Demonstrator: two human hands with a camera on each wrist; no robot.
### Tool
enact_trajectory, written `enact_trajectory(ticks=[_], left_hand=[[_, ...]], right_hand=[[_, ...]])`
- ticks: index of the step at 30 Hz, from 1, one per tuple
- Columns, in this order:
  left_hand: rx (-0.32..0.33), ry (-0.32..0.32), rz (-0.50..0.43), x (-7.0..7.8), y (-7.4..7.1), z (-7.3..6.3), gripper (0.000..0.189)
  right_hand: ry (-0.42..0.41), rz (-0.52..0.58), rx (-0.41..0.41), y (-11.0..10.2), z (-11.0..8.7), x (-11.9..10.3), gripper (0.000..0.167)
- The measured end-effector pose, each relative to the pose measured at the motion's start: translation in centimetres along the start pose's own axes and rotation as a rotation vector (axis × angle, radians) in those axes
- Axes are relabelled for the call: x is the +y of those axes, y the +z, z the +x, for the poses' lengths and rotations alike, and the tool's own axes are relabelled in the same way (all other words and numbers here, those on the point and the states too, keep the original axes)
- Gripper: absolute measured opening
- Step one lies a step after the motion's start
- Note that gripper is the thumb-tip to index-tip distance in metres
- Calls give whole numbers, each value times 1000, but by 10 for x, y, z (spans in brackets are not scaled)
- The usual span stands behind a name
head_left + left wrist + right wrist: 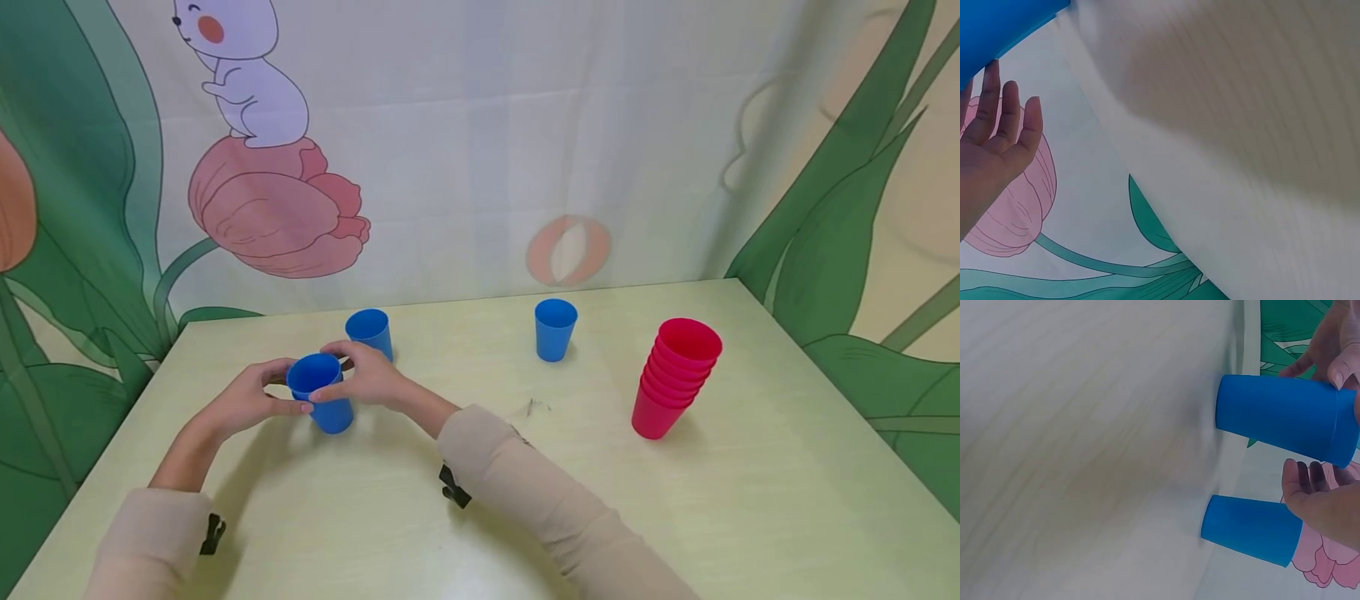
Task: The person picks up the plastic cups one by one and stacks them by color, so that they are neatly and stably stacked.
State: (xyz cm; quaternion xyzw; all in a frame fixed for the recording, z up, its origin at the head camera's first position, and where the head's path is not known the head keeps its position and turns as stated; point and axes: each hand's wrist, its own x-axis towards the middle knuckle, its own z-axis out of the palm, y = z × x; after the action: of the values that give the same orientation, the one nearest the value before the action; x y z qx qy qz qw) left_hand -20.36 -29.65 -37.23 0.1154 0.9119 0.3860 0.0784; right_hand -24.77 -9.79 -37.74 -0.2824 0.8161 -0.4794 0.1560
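Two nested blue cups [331, 415] stand upright at the left of the table, the inner cup's rim just above the outer one's. My left hand [251, 402] holds the rim from the left, its thumb in front; in the left wrist view its fingers reach the blue cup [1004, 28]. From the other side my right hand [371, 377] holds the upper cup, thumb across the front of the rim. The right wrist view shows the nested pair [1275, 415] between both hands. Just behind the right hand is another single blue cup [369, 329].
Farther right at the back stands a lone blue cup [555, 330]. A leaning-looking stack of several red cups [660, 408] is on the right side of the pale table [787, 467]. A printed curtain [465, 167] hangs along the table's back edge.
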Motion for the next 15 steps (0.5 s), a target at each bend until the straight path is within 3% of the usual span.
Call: enact_trajectory(ticks=[15], left_hand=[[-31,-18,39,-1,-3,3,71]], right_hand=[[-11,-73,0,1,-5,-3,75]])
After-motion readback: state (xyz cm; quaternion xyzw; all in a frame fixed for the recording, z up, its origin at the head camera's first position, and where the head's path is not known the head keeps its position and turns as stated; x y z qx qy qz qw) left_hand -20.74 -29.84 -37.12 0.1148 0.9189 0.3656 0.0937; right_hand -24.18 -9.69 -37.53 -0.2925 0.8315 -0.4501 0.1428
